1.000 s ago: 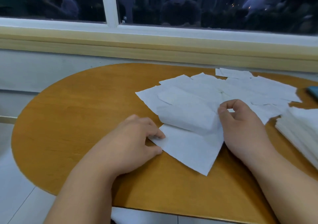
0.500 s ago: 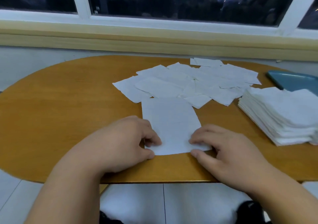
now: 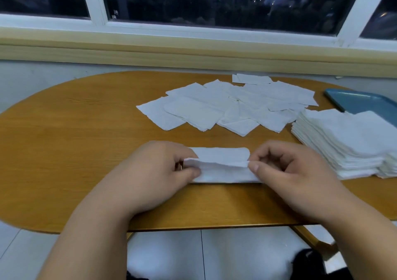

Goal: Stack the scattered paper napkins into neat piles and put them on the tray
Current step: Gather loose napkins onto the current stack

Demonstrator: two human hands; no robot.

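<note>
A single white napkin (image 3: 221,168) lies near the front edge of the wooden table (image 3: 75,129), its near edge lifted and folded back over itself. My left hand (image 3: 159,172) pinches the napkin's left end between thumb and fingers. My right hand (image 3: 287,172) pinches its right end the same way. Behind it, several loose napkins (image 3: 225,105) lie scattered and overlapping in the middle of the table. A thick stacked pile of napkins (image 3: 348,142) sits at the right. The blue tray (image 3: 361,101) shows behind that pile at the far right, partly covered by it.
A pale wooden sill (image 3: 193,52) and a white-framed window (image 3: 96,2) run along the table's far side. The table's front edge is close to my forearms, with white floor tiles (image 3: 214,254) below it.
I pulled one napkin out of the scattered heap toward the front edge, laid it flat, and both hands have now lifted its near edge and folded it over. The camera swung right, showing pile and tray.
</note>
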